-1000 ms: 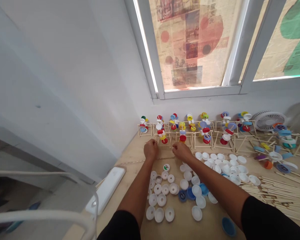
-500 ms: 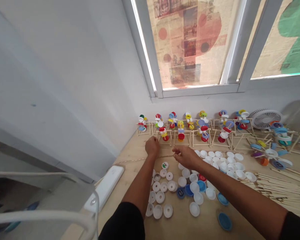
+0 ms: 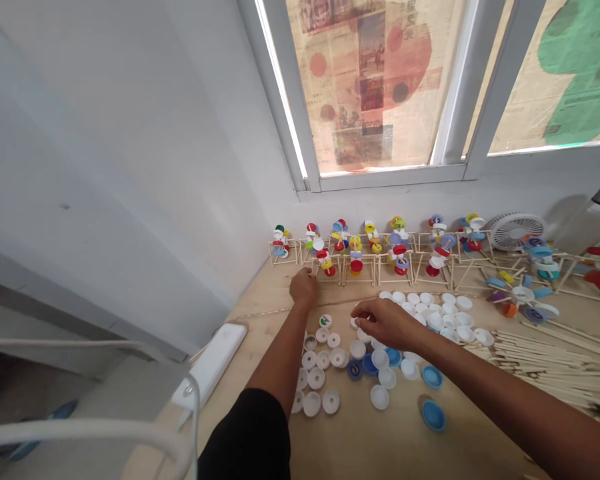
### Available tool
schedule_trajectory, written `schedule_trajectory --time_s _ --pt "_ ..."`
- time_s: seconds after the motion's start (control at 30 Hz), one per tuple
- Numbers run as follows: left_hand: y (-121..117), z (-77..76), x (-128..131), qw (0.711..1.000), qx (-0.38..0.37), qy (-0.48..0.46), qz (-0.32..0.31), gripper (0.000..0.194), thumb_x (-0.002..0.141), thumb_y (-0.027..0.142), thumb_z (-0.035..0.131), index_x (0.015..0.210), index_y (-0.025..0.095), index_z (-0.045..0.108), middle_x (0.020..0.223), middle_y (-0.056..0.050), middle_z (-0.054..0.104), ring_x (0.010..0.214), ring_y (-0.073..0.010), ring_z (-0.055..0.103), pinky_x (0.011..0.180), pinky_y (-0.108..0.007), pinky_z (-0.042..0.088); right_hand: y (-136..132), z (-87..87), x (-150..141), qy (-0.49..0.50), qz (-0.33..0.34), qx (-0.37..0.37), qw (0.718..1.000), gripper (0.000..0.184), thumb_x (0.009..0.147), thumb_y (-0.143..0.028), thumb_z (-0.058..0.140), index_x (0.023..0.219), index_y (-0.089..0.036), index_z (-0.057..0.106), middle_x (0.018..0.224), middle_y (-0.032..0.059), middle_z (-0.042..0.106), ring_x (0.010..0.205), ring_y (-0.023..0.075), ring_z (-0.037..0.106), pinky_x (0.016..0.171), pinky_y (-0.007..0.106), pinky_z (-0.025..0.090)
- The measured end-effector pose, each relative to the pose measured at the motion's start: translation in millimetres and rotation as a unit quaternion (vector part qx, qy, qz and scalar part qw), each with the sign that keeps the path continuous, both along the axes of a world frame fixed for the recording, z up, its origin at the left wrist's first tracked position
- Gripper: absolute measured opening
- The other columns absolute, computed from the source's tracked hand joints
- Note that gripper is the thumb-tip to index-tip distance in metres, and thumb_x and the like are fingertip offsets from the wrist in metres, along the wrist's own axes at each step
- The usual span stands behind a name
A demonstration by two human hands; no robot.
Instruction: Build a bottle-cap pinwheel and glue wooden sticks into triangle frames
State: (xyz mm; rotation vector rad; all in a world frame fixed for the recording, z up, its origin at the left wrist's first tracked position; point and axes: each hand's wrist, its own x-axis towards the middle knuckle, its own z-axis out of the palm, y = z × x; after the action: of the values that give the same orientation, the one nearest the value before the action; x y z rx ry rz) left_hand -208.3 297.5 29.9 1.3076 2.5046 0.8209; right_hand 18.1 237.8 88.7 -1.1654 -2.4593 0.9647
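Observation:
My left hand (image 3: 304,288) is closed at the left end of a small stick stand (image 3: 334,281). Its fingertips are hidden, so I cannot tell whether they grip the stand. A wheel of red, yellow and white bottle caps (image 3: 326,264) sits in that stand. My right hand (image 3: 386,321) hovers palm down over white bottle caps (image 3: 380,397), its fingers bent and apart with nothing seen in them. Left of it lie white caps with holes (image 3: 331,401). Blue caps (image 3: 433,415) lie nearer me.
Two rows of cap wheels on stick stands (image 3: 400,257) line the wall. Loose wooden sticks (image 3: 545,363) are piled at right, near a loose cap wheel (image 3: 523,295). A white fan (image 3: 516,231) stands behind. A white power strip (image 3: 211,365) lies along the left table edge.
My right hand has drawn back from beside the stands to over the white caps. My left hand stays by the same stand. The view has turned slightly right.

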Motion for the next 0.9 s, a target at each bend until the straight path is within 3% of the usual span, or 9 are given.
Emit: schedule_trajectory --time_s 0.2,0.27,0.37,0.47,0.6,0.7,0.83,0.9 --pt "-21.3 25.9 11.9 0.994 0.099 -0.053 0.0 0.033 0.088 0.034 0.055 0.117 0.018 0.054 0.119 -0.009 0.057 0.101 -0.0204 0.059 0.084 -0.042 0.051 -28.5 18.5 27.1 0.008 0.012 -0.048 0.999 0.027 0.081 -0.018 0.045 0.093 -0.017 0.069 0.075 0.0005 0.071 0.063 0.0117 0.061 0.059 0.021 0.04" --pt "-33.6 38.3 20.4 0.986 0.152 -0.073 -0.005 0.028 0.086 0.025 0.057 0.112 0.015 0.059 0.113 -0.009 0.062 0.102 -0.0197 0.06 0.09 -0.039 0.048 -43.1 24.1 37.8 0.009 0.023 -0.069 0.997 0.026 0.082 -0.018 0.043 0.088 -0.017 0.068 0.065 -0.0009 0.068 0.057 0.0103 0.058 0.057 0.02 0.039" --pt "-62.3 53.7 39.0 0.966 0.234 -0.11 -0.018 0.031 0.085 0.018 0.052 0.115 0.015 0.059 0.112 -0.008 0.066 0.102 -0.0166 0.061 0.09 -0.029 0.047 -70.0 28.5 53.7 0.007 0.036 -0.095 0.995 0.027 0.086 -0.022 0.042 0.085 -0.016 0.068 0.055 -0.0021 0.061 0.053 0.0099 0.054 0.056 0.019 0.038" --pt "-105.9 57.4 64.8 0.946 0.283 -0.149 -0.042 0.03 0.084 0.021 0.05 0.111 0.014 0.06 0.107 -0.007 0.068 0.098 -0.016 0.063 0.084 -0.027 0.05 -102.9 28.9 68.0 -0.008 0.065 -0.112 0.992 0.028 0.087 -0.023 0.041 0.09 -0.017 0.068 0.055 -0.0026 0.058 0.049 0.009 0.051 0.053 0.019 0.035" --pt "-176.1 39.0 95.4 0.935 0.273 -0.206 -0.091 0.026 0.082 0.029 0.054 0.101 0.016 0.064 0.099 -0.007 0.071 0.092 -0.0173 0.065 0.08 -0.028 0.051 -148.2 27.5 84.7 -0.033 0.103 -0.095 0.99 0.026 0.087 -0.021 0.042 0.085 -0.02 0.068 0.071 0.0007 0.068 0.062 0.0106 0.058 0.059 0.019 0.036" --pt "-218.7 16.0 97.5 0.961 0.223 -0.143 -0.076 0.024 0.082 0.03 0.054 0.1 0.019 0.065 0.105 -0.006 0.069 0.101 -0.0197 0.062 0.09 -0.032 0.048 -175.4 20.6 99.2 -0.036 0.12 -0.099 0.987 0.028 0.089 -0.026 0.04 0.078 -0.021 0.065 0.072 0.0019 0.069 0.065 0.0124 0.061 0.06 0.02 0.037" --pt "-243.2 -9.5 73.2 0.98 0.191 -0.029 0.04 0.031 0.085 0.03 0.047 0.112 0.02 0.059 0.117 -0.008 0.063 0.112 -0.0216 0.056 0.099 -0.035 0.042 -200.3 -6.7 122.8 -0.003 0.06 -0.139 0.989 0.037 0.092 -0.04 0.036 0.076 -0.021 0.063 0.065 0.0007 0.066 0.058 0.0121 0.057 0.057 0.02 0.038" --pt "-243.4 -16.9 60.6 0.987 0.159 -0.002 0.032 0.032 0.085 0.031 0.047 0.113 0.02 0.057 0.12 -0.009 0.062 0.115 -0.0228 0.055 0.099 -0.036 0.043 -209.4 -24.7 135.4 0.016 -0.002 -0.125 0.992 0.042 0.092 -0.046 0.032 0.08 -0.021 0.063 0.07 0.0012 0.067 0.064 0.0136 0.059 0.06 0.022 0.04"
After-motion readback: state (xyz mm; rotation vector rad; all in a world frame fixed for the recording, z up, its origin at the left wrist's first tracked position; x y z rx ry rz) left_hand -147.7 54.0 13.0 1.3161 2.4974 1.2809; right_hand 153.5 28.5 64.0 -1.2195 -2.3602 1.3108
